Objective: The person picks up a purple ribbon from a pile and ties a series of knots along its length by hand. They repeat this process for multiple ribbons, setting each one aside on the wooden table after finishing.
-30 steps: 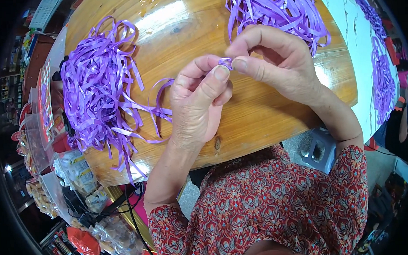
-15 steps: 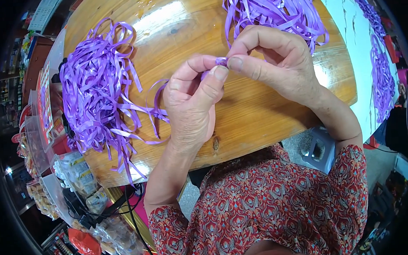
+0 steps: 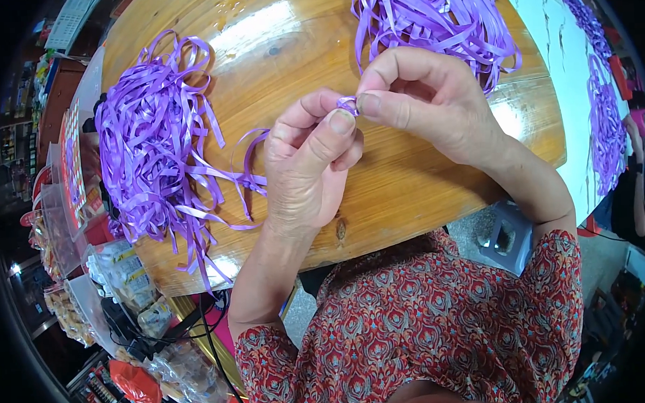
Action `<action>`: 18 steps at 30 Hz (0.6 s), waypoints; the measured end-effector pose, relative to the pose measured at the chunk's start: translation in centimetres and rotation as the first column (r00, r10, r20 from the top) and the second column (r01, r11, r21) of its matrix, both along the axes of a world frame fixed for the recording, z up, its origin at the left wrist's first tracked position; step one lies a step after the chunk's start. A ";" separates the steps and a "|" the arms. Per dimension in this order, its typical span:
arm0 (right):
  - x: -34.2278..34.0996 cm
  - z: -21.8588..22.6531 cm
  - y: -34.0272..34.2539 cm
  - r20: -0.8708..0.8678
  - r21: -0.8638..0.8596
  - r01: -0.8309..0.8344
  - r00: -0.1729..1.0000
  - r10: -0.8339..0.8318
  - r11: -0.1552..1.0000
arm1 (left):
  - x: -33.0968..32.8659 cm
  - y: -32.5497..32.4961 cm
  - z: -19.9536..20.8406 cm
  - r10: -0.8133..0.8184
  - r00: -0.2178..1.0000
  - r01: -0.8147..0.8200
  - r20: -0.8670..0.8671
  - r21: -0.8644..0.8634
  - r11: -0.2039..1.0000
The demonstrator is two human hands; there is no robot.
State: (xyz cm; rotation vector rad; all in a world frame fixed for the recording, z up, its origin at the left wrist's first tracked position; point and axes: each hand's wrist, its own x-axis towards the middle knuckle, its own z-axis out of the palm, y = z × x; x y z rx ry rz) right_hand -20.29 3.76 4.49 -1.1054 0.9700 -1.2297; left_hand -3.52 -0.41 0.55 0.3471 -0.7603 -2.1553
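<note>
Shiny purple ribbon (image 3: 346,103), kinda curled into a tiny loop, right of the tangled pile (image 3: 150,136), over the wooden table (image 3: 407,181). Left hand (image 3: 307,159) and right hand (image 3: 436,105) both pinch it, thumbs closed on fingers.

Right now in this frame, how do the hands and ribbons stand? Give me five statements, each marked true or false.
1. The left hand and right hand meet at a small piece of purple ribbon. True.
2. The right hand lies flat on the wooden table. False: it is raised, thumb and index fingertips together at the ribbon.
3. A tangled ribbon pile lies to the left of the left hand. True.
4. The white surface at the right bears only green ribbon. False: purple ribbon lies there.
5. Another ribbon pile lies beyond the right hand. True.
</note>
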 end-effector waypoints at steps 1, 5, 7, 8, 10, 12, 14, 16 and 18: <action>0.0 -0.4 0.0 -0.004 0.000 0.005 1.000 -0.005 1.000 | -0.1 0.0 0.0 -0.005 1.000 0.005 -0.004 0.000 1.000; -0.5 -1.6 -0.9 -0.375 -0.675 0.073 0.823 -0.427 0.734 | -0.2 0.3 0.3 -0.003 1.000 0.003 -0.014 0.028 1.000; -0.6 -1.4 -1.1 -0.421 -0.810 -0.036 0.731 -0.537 0.586 | -0.1 0.3 0.4 0.011 1.000 -0.011 -0.002 0.041 0.999; -0.6 -1.3 -1.1 -0.428 -0.817 -0.046 0.716 -0.552 0.574 | -0.1 0.2 0.3 0.001 1.000 -0.001 -0.003 0.041 0.999; -0.6 -1.1 -0.9 -0.435 -0.825 -0.058 0.700 -0.566 0.562 | 0.0 0.2 0.2 -0.008 1.000 0.008 -0.005 0.041 0.999; -0.9 -0.7 -0.7 -0.528 -0.783 -0.151 0.674 -0.517 0.604 | 0.0 0.2 0.2 -0.004 1.000 0.003 0.029 0.039 0.999; -1.1 -0.5 -0.7 -0.542 -0.787 -0.190 0.668 -0.510 0.587 | 0.0 0.2 0.1 -0.018 1.000 0.017 0.023 0.047 0.999; -1.2 -0.3 -0.7 -0.555 -0.789 -0.228 0.663 -0.502 0.571 | 0.0 0.3 0.1 -0.032 0.999 0.031 0.018 0.057 0.998; -1.1 -0.3 -0.6 -0.559 -0.747 -0.192 0.699 -0.446 0.636 | 0.2 0.3 0.4 -0.014 0.996 0.012 0.086 0.023 1.000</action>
